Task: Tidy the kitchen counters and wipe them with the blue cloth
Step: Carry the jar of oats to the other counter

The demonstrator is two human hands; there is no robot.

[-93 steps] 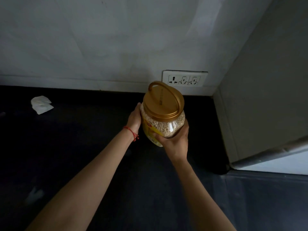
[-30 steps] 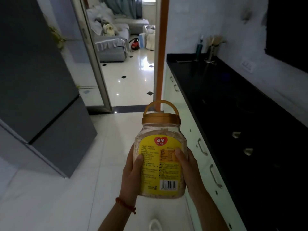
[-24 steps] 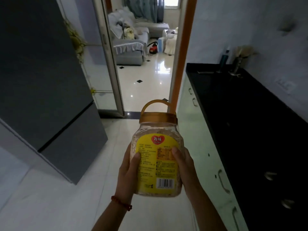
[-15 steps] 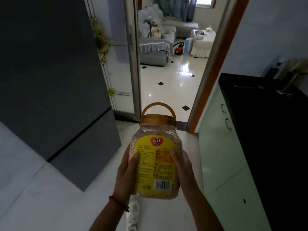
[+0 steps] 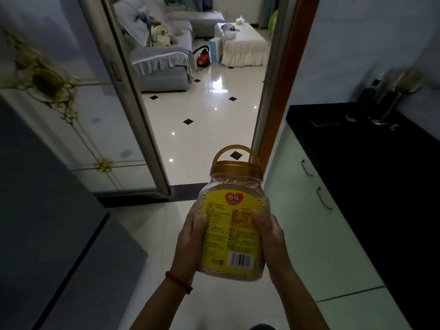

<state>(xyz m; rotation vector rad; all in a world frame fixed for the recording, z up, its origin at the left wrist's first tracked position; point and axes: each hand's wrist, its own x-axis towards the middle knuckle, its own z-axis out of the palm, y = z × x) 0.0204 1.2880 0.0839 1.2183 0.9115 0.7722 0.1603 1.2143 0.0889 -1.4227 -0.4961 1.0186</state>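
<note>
Jar [image 5: 234, 225] upright at 6 o'clock, mid-air. My left hand [image 5: 190, 244] and right hand [image 5: 270, 239] press its flanks. Full of grain: likely heavy; smooth plastic, slippery. Handle [image 5: 232, 152] offers surer hold.

Left hand [image 5: 189, 244]: we have it cupped on the left flank of the jar [image 5: 234, 225], thumb laid over the front label.
Right hand [image 5: 271, 239]: pressed to the right flank, thumb forward on the label.
Forearms: both bare, rising from the lower edge and converging.
Left wrist: we wear a red string bracelet [image 5: 178, 281].
</note>
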